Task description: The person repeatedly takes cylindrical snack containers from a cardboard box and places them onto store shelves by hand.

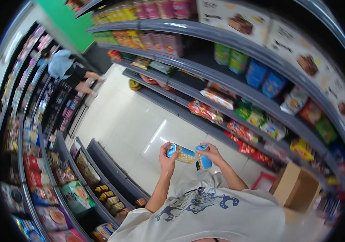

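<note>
My left hand (167,159) is wrapped around a clear snack jar (185,155) with a blue lid and a blue label. Pale, nut-like pieces show through its side, though their exact kind is unclear. A second snack jar (205,162) of the same look is gripped by my right hand (213,153), thumb near its blue lid. Both jars are held in front of my waist, tilted and a little apart, above the tiled floor.
Long grey shelves (168,72) with packaged snacks run along the right. More stocked shelves (55,181) line the left. An open cardboard box (295,187) stands at lower right, beside a red-edged item (263,181). Another person (61,66) bends by the far-left shelves.
</note>
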A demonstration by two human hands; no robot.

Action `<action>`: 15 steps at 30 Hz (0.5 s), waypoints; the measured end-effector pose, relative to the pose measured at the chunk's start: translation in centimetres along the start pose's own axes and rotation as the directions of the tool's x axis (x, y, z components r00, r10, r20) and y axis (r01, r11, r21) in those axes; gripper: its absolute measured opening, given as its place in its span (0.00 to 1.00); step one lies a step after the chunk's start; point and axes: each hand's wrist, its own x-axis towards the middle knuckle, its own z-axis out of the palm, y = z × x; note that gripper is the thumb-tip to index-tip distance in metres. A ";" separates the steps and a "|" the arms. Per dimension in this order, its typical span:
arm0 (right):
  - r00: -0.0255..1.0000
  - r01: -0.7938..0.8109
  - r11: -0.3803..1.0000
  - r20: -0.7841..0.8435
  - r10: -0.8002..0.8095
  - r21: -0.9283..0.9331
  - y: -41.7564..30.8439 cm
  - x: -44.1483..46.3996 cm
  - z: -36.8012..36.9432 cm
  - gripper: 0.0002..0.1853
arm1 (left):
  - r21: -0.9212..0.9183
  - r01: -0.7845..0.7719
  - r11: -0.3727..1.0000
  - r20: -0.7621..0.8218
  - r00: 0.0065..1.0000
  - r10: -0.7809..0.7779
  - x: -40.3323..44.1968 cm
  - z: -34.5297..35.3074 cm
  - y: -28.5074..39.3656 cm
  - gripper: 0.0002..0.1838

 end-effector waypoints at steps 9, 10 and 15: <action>0.950 0.194 0.948 0.290 -0.118 -0.250 -6.5 11.7 5.1 0.31 | 0.100 0.038 0.994 -0.374 0.928 0.003 3.6 -5.8 -1.2 0.30; 0.945 0.191 0.948 0.310 -0.107 -0.254 -6.6 12.4 5.6 0.31 | 0.132 0.042 0.990 -0.442 0.897 0.020 4.0 -6.8 -1.1 0.30; 0.924 0.135 0.952 0.382 -0.021 -0.275 -6.5 15.1 8.3 0.32 | 0.216 0.105 0.971 -0.641 0.765 0.060 6.3 -11.8 -1.2 0.30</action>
